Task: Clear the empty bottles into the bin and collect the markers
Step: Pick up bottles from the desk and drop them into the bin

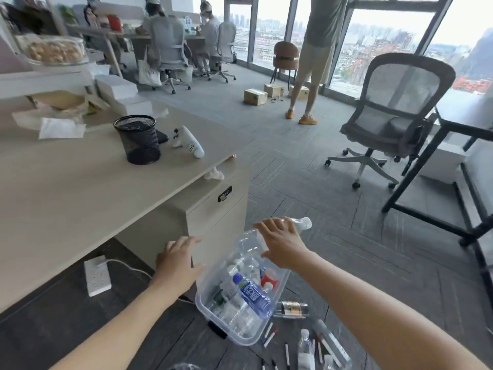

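A clear plastic bin (202,303) stands on the floor beside the desk, holding several empty bottles, one with a blue label (253,295). My right hand (280,243) is shut on a clear empty bottle (302,223) and holds it over the bin's far end. My left hand (177,259) hovers open to the left of the bin, holding nothing. More bottles lie on the floor: a dark-labelled one (292,308) and clear ones (305,348). Several markers (270,337) are scattered on the floor near the bin. A black mesh pen cup (138,138) sits on the desk.
The beige desk (66,188) with a drawer cabinet (213,209) is at left, a white power strip (97,275) under it. A mesh office chair (386,116) and a black table frame (432,161) stand at right. A person stands by the windows; others sit far back.
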`<state>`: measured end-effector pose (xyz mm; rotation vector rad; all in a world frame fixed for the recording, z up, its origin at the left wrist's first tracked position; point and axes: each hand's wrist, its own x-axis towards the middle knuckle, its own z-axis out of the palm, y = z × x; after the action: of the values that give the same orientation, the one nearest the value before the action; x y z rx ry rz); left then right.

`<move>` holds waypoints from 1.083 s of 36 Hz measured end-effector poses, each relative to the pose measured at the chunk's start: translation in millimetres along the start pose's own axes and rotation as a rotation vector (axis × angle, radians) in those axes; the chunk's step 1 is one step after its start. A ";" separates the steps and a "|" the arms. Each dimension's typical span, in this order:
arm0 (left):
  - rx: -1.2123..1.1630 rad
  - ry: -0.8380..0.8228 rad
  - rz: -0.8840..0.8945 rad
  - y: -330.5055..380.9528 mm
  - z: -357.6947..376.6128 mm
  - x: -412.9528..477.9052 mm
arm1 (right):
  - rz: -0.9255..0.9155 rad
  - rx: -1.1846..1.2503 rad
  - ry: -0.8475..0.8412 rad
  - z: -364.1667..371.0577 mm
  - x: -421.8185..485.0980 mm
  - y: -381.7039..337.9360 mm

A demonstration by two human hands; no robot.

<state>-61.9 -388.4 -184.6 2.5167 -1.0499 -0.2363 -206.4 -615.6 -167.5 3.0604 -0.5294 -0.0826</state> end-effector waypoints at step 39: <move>0.073 -0.001 0.358 156.5 52.9 -79.7 | 0.333 0.191 0.257 -3.1 -239.1 51.0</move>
<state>-234.6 -447.2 -165.7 2.3350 -1.5065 -0.0972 -448.2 -583.0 -151.1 3.0370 -1.0668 0.3845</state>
